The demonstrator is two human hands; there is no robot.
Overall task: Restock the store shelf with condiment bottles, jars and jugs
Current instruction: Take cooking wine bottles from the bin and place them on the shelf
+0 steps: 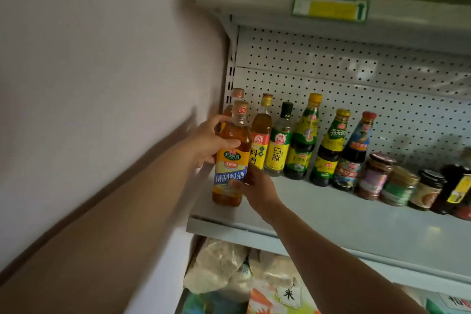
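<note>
between both hands (211,139), amber bottle (230,160)

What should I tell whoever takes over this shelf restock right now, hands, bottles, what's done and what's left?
Left hand grips the upper body of the cooking wine bottle; right hand holds its lower part.
That bottle is at the left front of the shelf, in front of a matching bottle; whether its base is down is unclear.
Done: a back row of bottles, then jars to the right.
Left: release this bottle and fill the bare front of the shelf.
</note>
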